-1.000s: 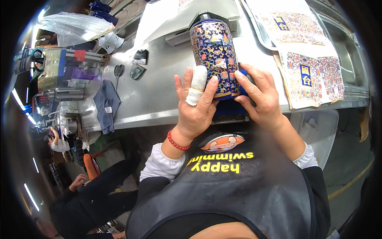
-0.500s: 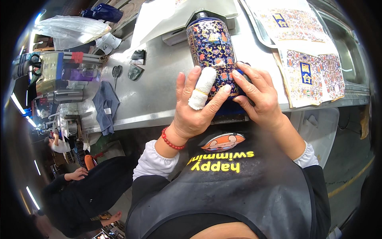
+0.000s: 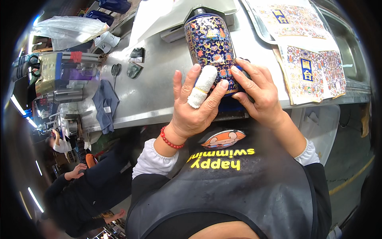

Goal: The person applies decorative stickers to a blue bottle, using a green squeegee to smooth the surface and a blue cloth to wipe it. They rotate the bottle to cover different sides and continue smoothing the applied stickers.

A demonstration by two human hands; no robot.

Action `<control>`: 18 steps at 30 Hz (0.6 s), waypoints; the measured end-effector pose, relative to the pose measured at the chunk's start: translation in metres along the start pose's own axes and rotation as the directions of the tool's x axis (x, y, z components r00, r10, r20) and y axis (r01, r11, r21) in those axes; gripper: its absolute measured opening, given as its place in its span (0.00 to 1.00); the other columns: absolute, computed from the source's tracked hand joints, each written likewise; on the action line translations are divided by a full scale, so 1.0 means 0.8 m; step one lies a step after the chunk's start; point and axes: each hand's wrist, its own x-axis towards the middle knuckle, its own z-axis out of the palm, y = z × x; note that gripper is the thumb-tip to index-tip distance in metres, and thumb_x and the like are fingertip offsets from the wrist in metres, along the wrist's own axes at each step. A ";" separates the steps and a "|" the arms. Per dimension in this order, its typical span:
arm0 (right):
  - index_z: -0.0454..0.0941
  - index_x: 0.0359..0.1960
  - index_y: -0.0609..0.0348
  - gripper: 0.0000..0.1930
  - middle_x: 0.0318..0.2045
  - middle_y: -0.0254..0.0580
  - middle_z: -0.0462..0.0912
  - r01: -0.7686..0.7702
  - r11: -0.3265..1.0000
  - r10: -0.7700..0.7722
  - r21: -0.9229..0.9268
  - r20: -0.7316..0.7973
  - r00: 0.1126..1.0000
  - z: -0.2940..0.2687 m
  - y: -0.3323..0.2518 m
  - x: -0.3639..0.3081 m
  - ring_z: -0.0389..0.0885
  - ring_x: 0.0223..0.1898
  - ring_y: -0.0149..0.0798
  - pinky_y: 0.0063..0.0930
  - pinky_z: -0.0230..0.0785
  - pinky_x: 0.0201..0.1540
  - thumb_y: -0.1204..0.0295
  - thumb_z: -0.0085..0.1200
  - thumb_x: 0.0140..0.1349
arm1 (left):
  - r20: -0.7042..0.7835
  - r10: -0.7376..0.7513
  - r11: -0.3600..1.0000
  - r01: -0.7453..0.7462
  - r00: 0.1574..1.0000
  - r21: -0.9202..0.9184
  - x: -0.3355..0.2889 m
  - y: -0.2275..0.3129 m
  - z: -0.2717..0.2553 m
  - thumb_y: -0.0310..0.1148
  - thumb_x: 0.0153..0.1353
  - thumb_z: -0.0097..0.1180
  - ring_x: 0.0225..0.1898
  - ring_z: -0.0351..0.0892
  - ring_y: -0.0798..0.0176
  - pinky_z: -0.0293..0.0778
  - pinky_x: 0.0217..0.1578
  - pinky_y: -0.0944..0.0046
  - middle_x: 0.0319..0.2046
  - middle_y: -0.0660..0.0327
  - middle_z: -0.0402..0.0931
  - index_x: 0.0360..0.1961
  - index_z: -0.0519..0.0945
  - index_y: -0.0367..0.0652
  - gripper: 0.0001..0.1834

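Note:
A dark blue bottle [image 3: 211, 44] with a colourful floral pattern lies on its side on the metal worktop, its neck pointing away from me. My left hand [image 3: 193, 115] rests on the lower left of the bottle with its fingers spread; one finger wears a white fabric cover [image 3: 203, 85]. At the bottle's lower right, my right hand [image 3: 262, 93] grips its edge, fingers on the patterned face and thumb by the base. Dark blue material [image 3: 230, 104] shows below the base. The bottle's underside is hidden.
Printed floral sheets [image 3: 306, 73] lie to the right, near a sink [image 3: 352, 59]. Scissors [image 3: 115, 71], a grey cloth [image 3: 106, 105] and a green stone-like piece [image 3: 134, 70] lie left. White sheeting [image 3: 159, 20] covers the far worktop. Another person [image 3: 91, 187] is at lower left.
The bottle has shifted slightly away from me and to the left. Both hands stay on it; my left fingers have moved a little left.

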 end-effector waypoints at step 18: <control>0.80 0.61 0.56 0.30 0.60 0.54 0.79 -0.002 1.000 0.002 0.010 -0.009 1.000 0.001 -0.001 0.001 0.78 0.55 0.57 0.46 0.73 0.58 0.72 0.70 0.53 | 0.126 -0.055 0.985 0.033 0.990 0.167 0.015 0.016 -0.012 0.64 0.70 0.47 0.75 0.58 0.45 0.31 0.75 0.31 0.67 0.55 0.73 0.65 0.80 0.47 0.37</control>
